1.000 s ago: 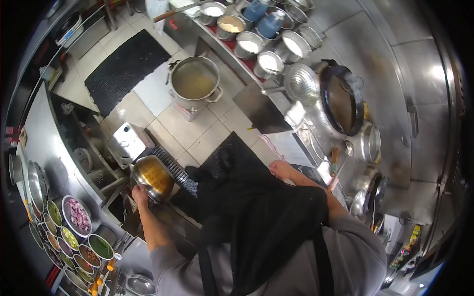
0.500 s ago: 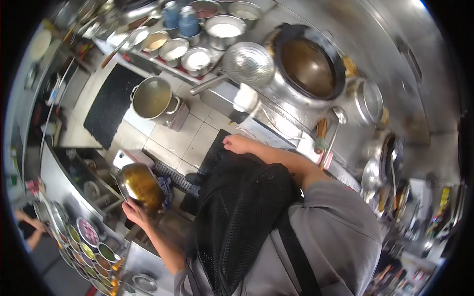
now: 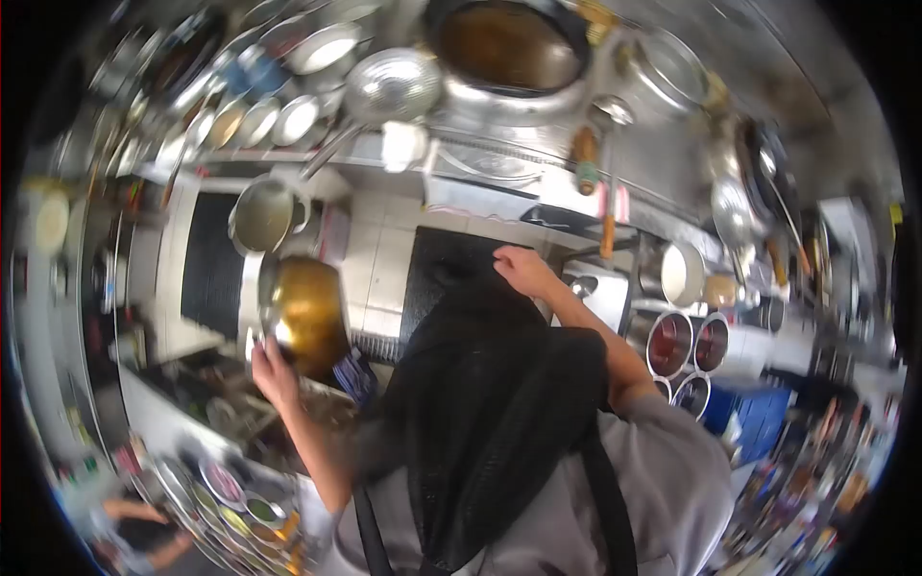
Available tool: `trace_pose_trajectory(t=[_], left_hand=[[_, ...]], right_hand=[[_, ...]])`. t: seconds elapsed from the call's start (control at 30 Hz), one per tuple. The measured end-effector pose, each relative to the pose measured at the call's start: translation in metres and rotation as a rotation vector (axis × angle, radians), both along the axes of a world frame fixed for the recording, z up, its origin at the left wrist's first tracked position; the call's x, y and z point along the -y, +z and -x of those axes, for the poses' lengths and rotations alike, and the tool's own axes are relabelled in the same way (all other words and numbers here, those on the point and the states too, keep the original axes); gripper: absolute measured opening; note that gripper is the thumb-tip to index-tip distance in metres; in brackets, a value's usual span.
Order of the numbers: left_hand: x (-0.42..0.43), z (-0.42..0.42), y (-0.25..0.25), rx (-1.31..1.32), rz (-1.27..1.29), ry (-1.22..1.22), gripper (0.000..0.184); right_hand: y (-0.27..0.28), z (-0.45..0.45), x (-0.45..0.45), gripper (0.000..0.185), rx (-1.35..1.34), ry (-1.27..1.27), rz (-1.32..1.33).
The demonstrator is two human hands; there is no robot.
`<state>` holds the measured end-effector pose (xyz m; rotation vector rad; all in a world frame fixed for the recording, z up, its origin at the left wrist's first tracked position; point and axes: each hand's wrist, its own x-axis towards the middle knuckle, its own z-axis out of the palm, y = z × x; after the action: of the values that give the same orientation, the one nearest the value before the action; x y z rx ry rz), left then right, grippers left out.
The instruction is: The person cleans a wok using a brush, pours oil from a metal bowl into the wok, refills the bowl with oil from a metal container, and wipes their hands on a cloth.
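Note:
My left hand [image 3: 277,372] grips a golden-brown, shiny metal bowl [image 3: 305,315] by its near edge. The bowl is out over the left side, tilted; its inside cannot be made out in the blur. A patterned dark blue cloth or packet [image 3: 355,377] shows just beside it. Ahead of my body, my right hand [image 3: 519,269] is closed with the fingers curled in, and nothing shows in it. Below that hand lies a black floor mat [image 3: 442,259].
A two-handled pot [image 3: 264,216] stands beyond the bowl. On the counter ahead are a wok of brown liquid [image 3: 509,43], a perforated ladle [image 3: 392,84] and a long-handled ladle [image 3: 612,173]. Red-filled containers [image 3: 669,344] stand right. Another person's arms [image 3: 144,514] show lower left.
The view has turned to the right, bringing the red-filled containers and a blue crate into sight. My left hand still holds the bowl; my right hand stays closed.

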<state>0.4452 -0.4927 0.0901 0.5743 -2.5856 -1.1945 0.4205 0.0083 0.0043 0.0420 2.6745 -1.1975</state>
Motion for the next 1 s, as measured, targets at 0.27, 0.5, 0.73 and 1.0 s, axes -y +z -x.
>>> trace_pose_trajectory(t=[0.27,0.5,0.73,1.0], left_hand=[[-0.021,-0.064,0.055,-0.199,0.4,0.088,0.009],[-0.037,-0.12,0.049,-0.308,0.536,0.25,0.017],[-0.049,-0.153,0.047,-0.286,0.582,0.423,0.017],[-0.069,-0.101,0.09,-0.376,0.512,0.189,0.008]], right_hand=[[-0.029,-0.032,0.048,0.034,0.343,0.388,0.052],[-0.012,0.039,0.098,0.036,0.205,0.903,-0.106],[0.023,0.109,0.139,0.036,0.189,0.85,-0.093],[0.038,0.069,0.086,0.033,0.075,0.74,0.045]])
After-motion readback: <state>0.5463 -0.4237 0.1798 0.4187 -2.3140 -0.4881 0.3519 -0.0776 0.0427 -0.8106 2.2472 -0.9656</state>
